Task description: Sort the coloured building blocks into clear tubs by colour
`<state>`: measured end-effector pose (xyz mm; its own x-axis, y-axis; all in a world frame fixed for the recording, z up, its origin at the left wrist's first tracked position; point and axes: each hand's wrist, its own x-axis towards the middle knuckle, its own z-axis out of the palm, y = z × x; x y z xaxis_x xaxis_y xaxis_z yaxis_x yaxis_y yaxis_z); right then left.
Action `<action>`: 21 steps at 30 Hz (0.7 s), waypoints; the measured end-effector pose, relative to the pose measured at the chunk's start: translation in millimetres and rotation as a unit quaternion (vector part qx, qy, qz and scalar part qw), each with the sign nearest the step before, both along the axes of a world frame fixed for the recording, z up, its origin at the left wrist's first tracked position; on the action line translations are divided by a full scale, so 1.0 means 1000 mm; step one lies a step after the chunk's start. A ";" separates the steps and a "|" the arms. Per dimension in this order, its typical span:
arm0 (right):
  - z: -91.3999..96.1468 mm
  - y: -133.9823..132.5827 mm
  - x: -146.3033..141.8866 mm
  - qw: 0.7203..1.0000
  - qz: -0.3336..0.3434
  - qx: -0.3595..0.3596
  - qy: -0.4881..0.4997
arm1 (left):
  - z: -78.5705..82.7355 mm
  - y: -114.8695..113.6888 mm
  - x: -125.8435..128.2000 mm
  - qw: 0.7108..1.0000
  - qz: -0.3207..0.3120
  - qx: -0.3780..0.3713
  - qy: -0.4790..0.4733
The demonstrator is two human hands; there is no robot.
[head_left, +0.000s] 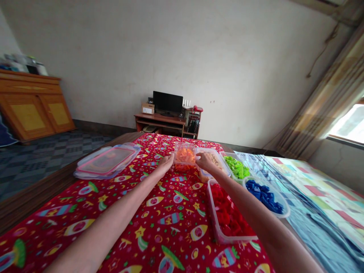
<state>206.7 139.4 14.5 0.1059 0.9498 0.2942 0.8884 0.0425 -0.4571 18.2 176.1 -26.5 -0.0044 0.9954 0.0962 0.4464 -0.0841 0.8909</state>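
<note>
Currently gripped: clear box (184, 167) of orange pieces, left hand (167, 163) and right hand (205, 161) clamped on opposite sides.
Box position: over the red cloth (170, 204), beside the beige tub (204, 176); base contact, cannot tell.
Carton (146, 105) on desk (162, 118): white label (147, 110), any print too small to read.

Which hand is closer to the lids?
Left. The left hand is right of the lids, left of the orange-filled tub; the right hand is farther off, at its right.
</note>
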 end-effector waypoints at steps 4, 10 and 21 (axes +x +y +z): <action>-0.001 0.003 0.005 0.982 -0.013 0.044 0.184 | 0.001 -0.005 -0.005 0.996 0.031 0.061 0.050; 0.013 0.010 0.024 0.909 -0.005 0.051 0.415 | 0.001 -0.023 -0.011 0.919 -0.054 0.336 0.200; 0.020 0.007 0.047 0.842 -0.001 0.109 0.528 | 0.032 -0.001 0.043 0.897 -0.197 0.207 0.337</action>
